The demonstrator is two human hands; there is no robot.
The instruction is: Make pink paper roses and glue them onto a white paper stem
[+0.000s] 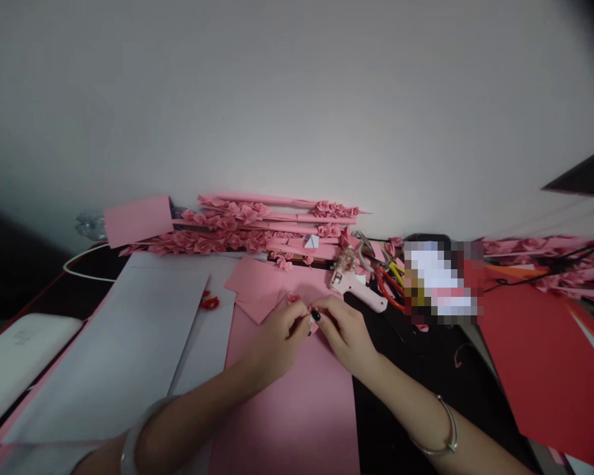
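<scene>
My left hand (278, 338) and my right hand (346, 332) meet at the middle of the desk, thumbs and fingertips pinched together. Between them is a small piece of pink paper (313, 325), mostly covered by the fingers, so its exact shape is hidden. Under both hands lies a large pink sheet (290, 415). A little folded pink paper flower (292, 298) sits just beyond the left fingers. Smaller pink paper pieces (255, 284) overlap behind the left hand. Close beyond my right hand rests a pale pink hot glue gun (359, 290).
Many pink paper flowers (218, 237) on stems line the wall. Pliers with red handles (390, 288) lie beside the glue gun, left of a blurred phone (440, 280). White sheets (113, 343) and a white box-like device (24, 356) are left; red sheets (549, 363) are right.
</scene>
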